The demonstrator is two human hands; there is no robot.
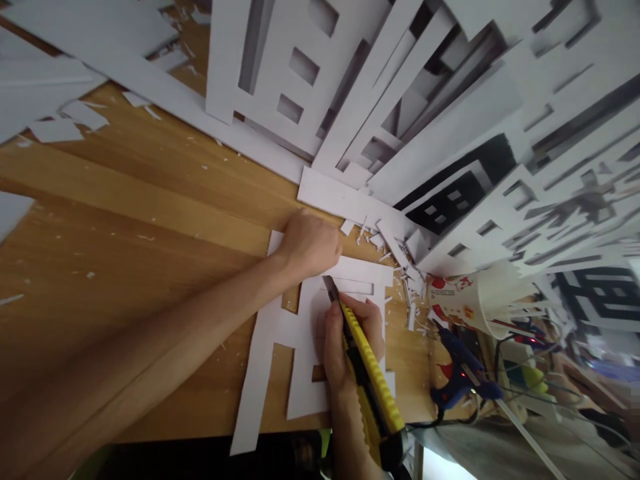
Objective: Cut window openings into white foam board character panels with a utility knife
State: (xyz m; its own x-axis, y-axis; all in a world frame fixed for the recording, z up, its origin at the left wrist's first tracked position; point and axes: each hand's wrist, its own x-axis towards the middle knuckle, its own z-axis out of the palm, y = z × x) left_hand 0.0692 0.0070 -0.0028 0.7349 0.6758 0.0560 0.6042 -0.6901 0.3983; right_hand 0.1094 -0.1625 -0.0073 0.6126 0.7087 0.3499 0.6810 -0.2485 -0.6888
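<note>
My right hand (350, 333) is wrapped round a yellow and black utility knife (367, 367). The blade is out, and its tip is over a white board (307, 377) with rectangular openings, close to a narrow slot outline. Whether the tip touches the board I cannot tell. My left hand (310, 247) is closed in a fist on the board's upper edge, left of the blade. Its fingers are curled under, and anything inside them is hidden. The board lies flat near the table's front edge, with a long strip down its left side.
White scraps (400, 253) lie beyond the board. Cut white panels (280, 73) with window holes fill the back. To the right are a paper cup (457, 300) lying tilted, with white strips at its mouth, and a blue glue gun (460, 370) with cables. The wooden table (125, 267) extends leftward.
</note>
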